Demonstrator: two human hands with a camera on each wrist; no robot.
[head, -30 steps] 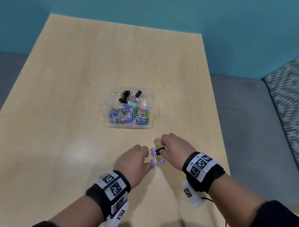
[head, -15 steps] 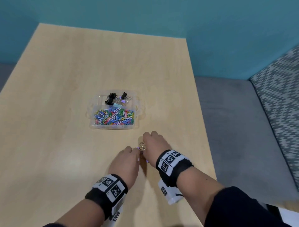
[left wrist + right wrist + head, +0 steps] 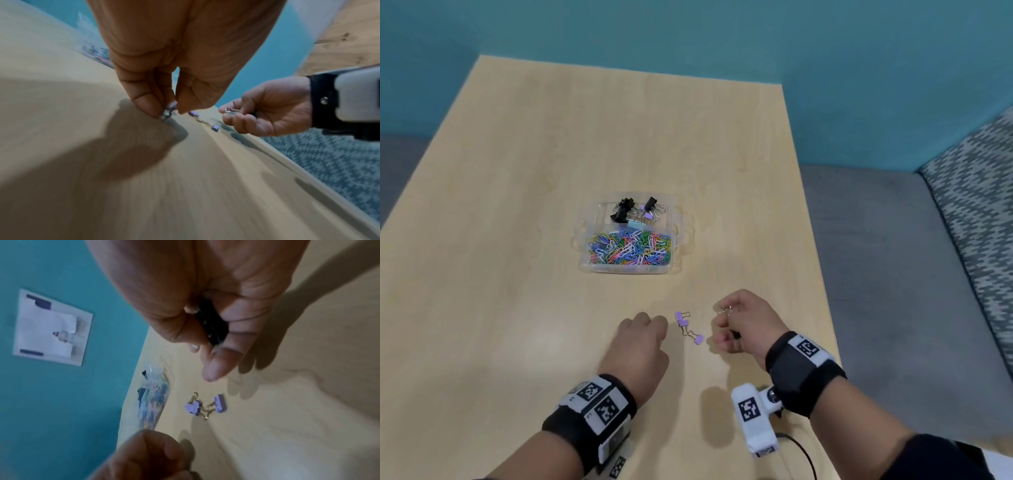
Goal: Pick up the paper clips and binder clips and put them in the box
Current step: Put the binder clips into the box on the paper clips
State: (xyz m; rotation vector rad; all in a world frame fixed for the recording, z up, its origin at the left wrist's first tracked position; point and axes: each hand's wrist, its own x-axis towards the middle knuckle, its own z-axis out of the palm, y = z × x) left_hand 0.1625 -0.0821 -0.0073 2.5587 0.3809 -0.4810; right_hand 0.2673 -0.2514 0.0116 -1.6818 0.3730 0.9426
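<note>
A clear plastic box point(image 3: 678, 246) stands mid-table, with coloured paper clips point(image 3: 630, 248) in its near part and black and purple binder clips point(image 3: 635, 210) in its far part. Three purple binder clips point(image 3: 688, 325) lie on the table between my hands, also visible in the right wrist view as purple binder clips point(image 3: 205, 405). My left hand point(image 3: 171, 110) pinches another purple binder clip point(image 3: 170, 107) between thumb and forefinger, right at the tabletop; the head view hides this clip. To the right of the loose clips, my right hand point(image 3: 722, 325) is curled round a black binder clip point(image 3: 213, 326), slightly above the table.
The light wooden table point(image 3: 551, 171) ends just right of my right hand, with grey floor point(image 3: 876, 274) and a patterned rug point(image 3: 979, 205) beyond. A teal wall point(image 3: 688, 34) runs along the far edge. A cable point(image 3: 801, 452) hangs from my right wrist.
My hands, close together over the clips before, have drawn apart. The right hand has pulled back to the right with the black clip, and the purple clips now lie uncovered.
</note>
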